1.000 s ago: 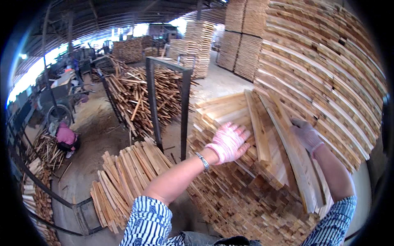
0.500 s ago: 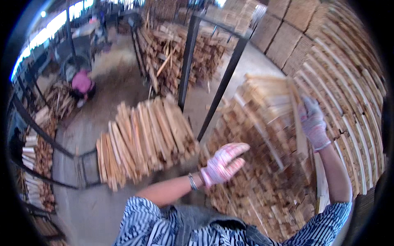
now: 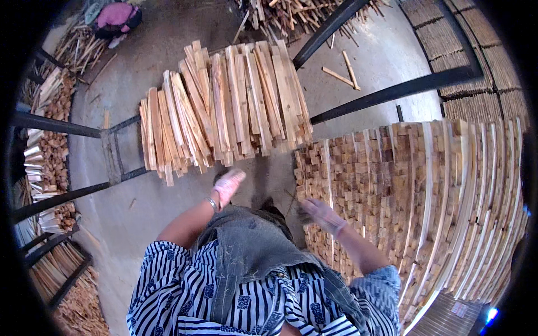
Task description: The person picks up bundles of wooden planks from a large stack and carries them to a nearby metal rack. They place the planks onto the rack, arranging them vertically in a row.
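My left hand (image 3: 228,187), in a pink and white work glove, hovers empty just below the near ends of a row of wooden strips (image 3: 224,106). Its fingers look stretched out, though slightly blurred. On the right, my right hand (image 3: 320,215), in a glove with greyish fingers, is beside the left edge of a tall stack of wood pieces (image 3: 375,185). It appears empty with its fingers extended, also somewhat smeared. The strips lie side by side in a rough layer, their ends uneven. Thin pale slats run between the stack's layers.
A black metal frame (image 3: 392,101) rises beyond the strips, and another dark rack (image 3: 61,124) is at left. Loose sticks (image 3: 339,75) lie on the floor. A person in pink (image 3: 115,18) crouches at far left near scattered wood. Bundled blocks (image 3: 468,61) stand at far right.
My view has swung left and down toward the row of strips. My right hand has come away from the top of the wood stack; my left hand has drawn back toward the strips.
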Demonstrator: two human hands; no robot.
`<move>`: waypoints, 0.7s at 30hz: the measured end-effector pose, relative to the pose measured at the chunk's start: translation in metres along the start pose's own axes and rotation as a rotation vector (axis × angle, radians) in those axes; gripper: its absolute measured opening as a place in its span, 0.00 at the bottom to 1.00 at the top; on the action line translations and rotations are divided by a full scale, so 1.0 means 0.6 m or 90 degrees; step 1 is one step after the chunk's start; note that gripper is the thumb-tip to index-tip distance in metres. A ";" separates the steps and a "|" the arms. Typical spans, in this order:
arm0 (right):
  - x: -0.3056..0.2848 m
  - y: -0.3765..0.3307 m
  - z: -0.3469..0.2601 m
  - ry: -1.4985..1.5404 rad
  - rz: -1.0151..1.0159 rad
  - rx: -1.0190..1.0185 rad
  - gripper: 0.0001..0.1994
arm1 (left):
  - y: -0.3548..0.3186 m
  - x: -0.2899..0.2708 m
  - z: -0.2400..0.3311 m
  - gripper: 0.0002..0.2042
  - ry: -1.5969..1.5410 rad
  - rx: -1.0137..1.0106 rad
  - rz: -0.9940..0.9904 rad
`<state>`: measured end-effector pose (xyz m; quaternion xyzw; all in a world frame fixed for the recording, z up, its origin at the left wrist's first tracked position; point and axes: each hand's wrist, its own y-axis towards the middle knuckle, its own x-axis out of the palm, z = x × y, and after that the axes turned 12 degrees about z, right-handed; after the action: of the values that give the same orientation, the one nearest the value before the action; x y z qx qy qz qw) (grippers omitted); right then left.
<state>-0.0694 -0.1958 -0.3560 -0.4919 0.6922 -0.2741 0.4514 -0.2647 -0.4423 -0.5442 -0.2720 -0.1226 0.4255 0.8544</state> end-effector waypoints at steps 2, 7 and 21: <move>0.068 0.087 -0.008 -0.067 -0.010 -0.123 0.34 | 0.050 -0.033 -0.040 0.29 -0.170 -0.116 0.111; 0.257 0.364 -0.037 -0.009 0.025 -0.154 0.32 | 0.150 -0.118 0.038 0.46 -0.044 -0.198 0.188; 0.377 0.609 -0.080 -0.250 0.215 -0.374 0.27 | 0.355 -0.103 -0.008 0.42 -0.107 -0.249 0.254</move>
<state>-0.2954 -0.2750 -0.7163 -0.5224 0.7130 0.1136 0.4537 -0.4406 -0.3886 -0.6679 -0.4140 -0.2168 0.5747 0.6718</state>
